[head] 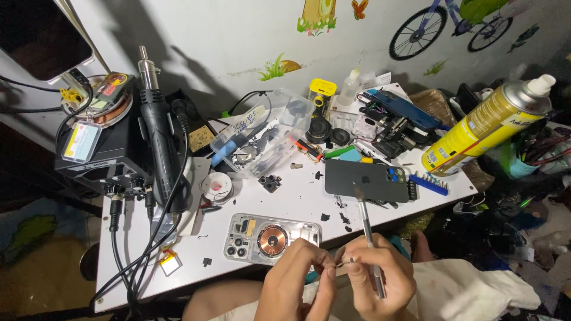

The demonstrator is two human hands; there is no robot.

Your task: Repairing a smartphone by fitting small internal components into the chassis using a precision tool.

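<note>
My left hand (295, 279) and my right hand (376, 274) meet at the table's near edge, fingertips pinching a tiny part (344, 262) between them. A thin metal scalpel-like tool (369, 238) is held in my right hand, its blade pointing up toward a dark phone (364, 179) lying face down. Just left of my left hand, an opened silver phone back housing (270, 239) with a round copper coil lies on the white table (285, 199).
A black hot-air station (107, 148) with its handle (160, 131) and cables fills the left. A clear plastic box (264, 139) of parts, a yellow spray can (488, 122), a blue screwdriver-bit strip (429, 183) and assorted tools crowd the back. A small battery (169, 261) lies near left.
</note>
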